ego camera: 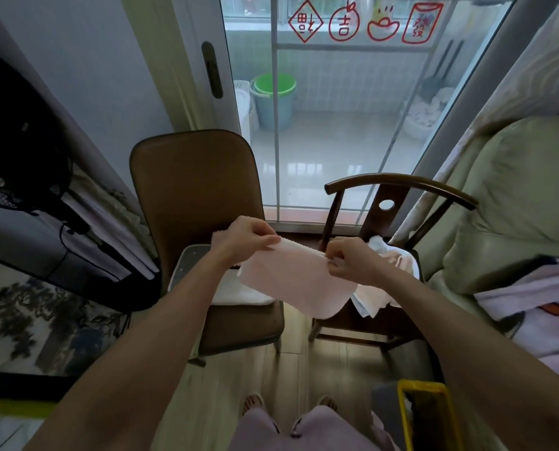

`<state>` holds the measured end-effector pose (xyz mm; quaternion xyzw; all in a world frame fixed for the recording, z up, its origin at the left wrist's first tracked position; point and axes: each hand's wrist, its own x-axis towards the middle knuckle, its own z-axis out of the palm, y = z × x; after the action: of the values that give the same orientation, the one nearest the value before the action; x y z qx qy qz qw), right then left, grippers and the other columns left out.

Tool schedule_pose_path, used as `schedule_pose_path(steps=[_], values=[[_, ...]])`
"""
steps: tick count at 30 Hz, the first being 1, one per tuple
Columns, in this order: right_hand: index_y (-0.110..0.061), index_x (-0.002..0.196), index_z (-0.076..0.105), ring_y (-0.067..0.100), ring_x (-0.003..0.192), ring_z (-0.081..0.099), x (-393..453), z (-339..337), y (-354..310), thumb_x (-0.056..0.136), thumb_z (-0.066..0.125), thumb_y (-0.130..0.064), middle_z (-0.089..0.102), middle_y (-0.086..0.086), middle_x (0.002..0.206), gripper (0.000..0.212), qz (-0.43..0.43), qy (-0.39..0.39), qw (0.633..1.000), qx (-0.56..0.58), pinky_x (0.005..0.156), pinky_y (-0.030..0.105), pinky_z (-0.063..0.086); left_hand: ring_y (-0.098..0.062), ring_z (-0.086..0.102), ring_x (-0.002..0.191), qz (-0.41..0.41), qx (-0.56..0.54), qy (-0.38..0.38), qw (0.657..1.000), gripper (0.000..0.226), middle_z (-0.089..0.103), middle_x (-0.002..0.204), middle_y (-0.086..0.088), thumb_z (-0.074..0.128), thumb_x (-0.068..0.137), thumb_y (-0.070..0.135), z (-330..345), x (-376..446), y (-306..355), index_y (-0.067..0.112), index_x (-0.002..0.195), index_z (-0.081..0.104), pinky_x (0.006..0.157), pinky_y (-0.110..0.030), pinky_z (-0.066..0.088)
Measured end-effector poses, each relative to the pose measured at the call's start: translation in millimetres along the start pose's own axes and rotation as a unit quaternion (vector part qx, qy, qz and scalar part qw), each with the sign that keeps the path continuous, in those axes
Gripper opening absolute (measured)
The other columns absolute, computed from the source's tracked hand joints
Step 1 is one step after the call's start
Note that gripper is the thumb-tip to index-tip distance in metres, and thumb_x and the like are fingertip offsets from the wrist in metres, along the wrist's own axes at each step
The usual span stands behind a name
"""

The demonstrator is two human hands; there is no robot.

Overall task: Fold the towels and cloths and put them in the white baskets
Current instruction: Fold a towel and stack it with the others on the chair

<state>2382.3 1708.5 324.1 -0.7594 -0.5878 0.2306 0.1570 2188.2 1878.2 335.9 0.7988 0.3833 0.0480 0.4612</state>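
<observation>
A pale pink towel hangs in the air between two chairs, held by its upper edge. My left hand pinches the left corner and my right hand pinches the right corner. The towel looks doubled over and droops below my hands. A white basket stands on the brown padded chair to the left, with white cloth inside it. More pink and white cloths lie heaped on the dark wooden chair to the right, partly hidden behind my right hand.
A glass sliding door is behind the chairs. A black fan stands at the left. A sofa with a printed blanket is at the right. A yellow-rimmed bin sits by my feet on the wooden floor.
</observation>
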Motion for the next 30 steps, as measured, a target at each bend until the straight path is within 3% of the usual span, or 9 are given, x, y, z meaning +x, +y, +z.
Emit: schedule_pose_path(steps=[5, 9, 13, 15, 20, 22, 25, 28, 30], values=[[-0.005, 0.073, 0.058, 0.025, 0.077, 0.054, -3, 11, -8, 0.083, 0.058, -0.008, 0.06, 0.012, 0.086, 0.01, -0.007, -0.067, 0.995, -0.075, 0.065, 0.027, 0.04, -0.023, 0.066, 0.091, 0.011, -0.092, 0.048, 0.995, 0.007, 0.066, 0.087, -0.005, 0.067, 0.09, 0.017, 4, -4, 16, 0.016, 0.083, 0.069, 0.083, -0.04, 0.059], [0.0, 0.078, 0.068, 0.027, 0.079, 0.06, 0, 7, -7, 0.085, 0.058, -0.015, 0.066, 0.012, 0.085, 0.019, 0.0, -0.039, 0.996, -0.08, 0.072, 0.038, 0.05, -0.016, 0.072, 0.08, -0.006, -0.066, 0.042, 0.997, 0.009, 0.068, 0.082, 0.004, 0.067, 0.086, 0.029, -5, -5, 0, 0.025, 0.078, 0.064, 0.088, -0.053, 0.052], [-0.002, 0.069, 0.068, 0.016, 0.059, 0.053, 1, -3, -1, 0.092, 0.06, -0.019, 0.062, 0.007, 0.065, 0.03, 0.031, 0.07, 0.997, 0.032, 0.06, 0.028, 0.04, -0.017, 0.071, 0.072, -0.024, 0.006, 0.02, 1.0, 0.014, 0.062, 0.093, -0.004, 0.057, 0.096, 0.017, -8, -14, -4, 0.019, 0.083, 0.053, 0.079, -0.045, 0.058], [-0.006, 0.075, 0.07, 0.008, 0.061, 0.051, 2, -7, -2, 0.093, 0.061, -0.019, 0.062, 0.001, 0.067, 0.025, 0.04, 0.122, 0.989, 0.069, 0.06, 0.021, 0.037, -0.021, 0.07, 0.08, -0.026, -0.01, 0.029, 0.999, 0.014, 0.061, 0.09, -0.005, 0.058, 0.095, 0.014, -7, -14, -8, 0.017, 0.082, 0.053, 0.082, -0.047, 0.057], [-0.004, 0.082, 0.073, 0.017, 0.074, 0.059, 4, -5, 1, 0.088, 0.069, -0.018, 0.069, 0.006, 0.078, 0.016, 0.064, 0.154, 0.982, 0.094, 0.068, 0.026, 0.042, -0.029, 0.064, 0.1, -0.016, -0.095, 0.06, 0.994, 0.009, 0.064, 0.096, -0.007, 0.069, 0.087, 0.009, -6, -9, -17, 0.016, 0.087, 0.063, 0.084, -0.047, 0.058], [-0.005, 0.082, 0.072, 0.016, 0.075, 0.058, 2, -6, 4, 0.085, 0.072, -0.013, 0.067, 0.004, 0.08, 0.009, 0.069, 0.166, 0.977, 0.113, 0.066, 0.021, 0.041, -0.019, 0.066, 0.093, 0.005, -0.08, 0.018, 0.997, 0.012, 0.068, 0.097, -0.002, 0.071, 0.086, 0.022, -7, -10, -15, 0.019, 0.098, 0.069, 0.087, -0.046, 0.057], [-0.009, 0.082, 0.07, 0.009, 0.073, 0.055, 0, -4, 6, 0.083, 0.073, -0.008, 0.063, -0.003, 0.079, 0.003, 0.075, 0.167, 0.974, 0.132, 0.065, 0.015, 0.04, -0.005, 0.07, 0.083, 0.025, 0.028, -0.021, 0.999, 0.024, 0.072, 0.087, 0.015, 0.065, 0.076, 0.057, -5, -1, -26, 0.039, 0.09, 0.073, 0.091, -0.054, 0.049], [-0.014, 0.08, 0.065, 0.01, 0.074, 0.056, -1, -1, 12, 0.08, 0.073, -0.004, 0.06, -0.009, 0.078, 0.012, 0.082, 0.106, 0.982, 0.13, 0.069, 0.022, 0.043, -0.007, 0.07, 0.077, 0.022, 0.04, 0.014, 0.999, 0.007, 0.07, 0.084, 0.009, 0.066, 0.088, 0.037, 1, 5, -21, 0.033, 0.084, 0.071, 0.08, -0.049, 0.057], [-0.014, 0.087, 0.059, 0.014, 0.076, 0.056, -2, -2, 11, 0.082, 0.069, -0.001, 0.059, -0.006, 0.081, 0.017, 0.082, 0.143, 0.976, 0.143, 0.067, 0.02, 0.042, -0.01, 0.068, 0.078, 0.027, -0.005, 0.078, 0.997, 0.005, 0.066, 0.086, 0.002, 0.065, 0.091, 0.02, 7, 5, -7, 0.018, 0.092, 0.069, 0.077, -0.041, 0.06]])
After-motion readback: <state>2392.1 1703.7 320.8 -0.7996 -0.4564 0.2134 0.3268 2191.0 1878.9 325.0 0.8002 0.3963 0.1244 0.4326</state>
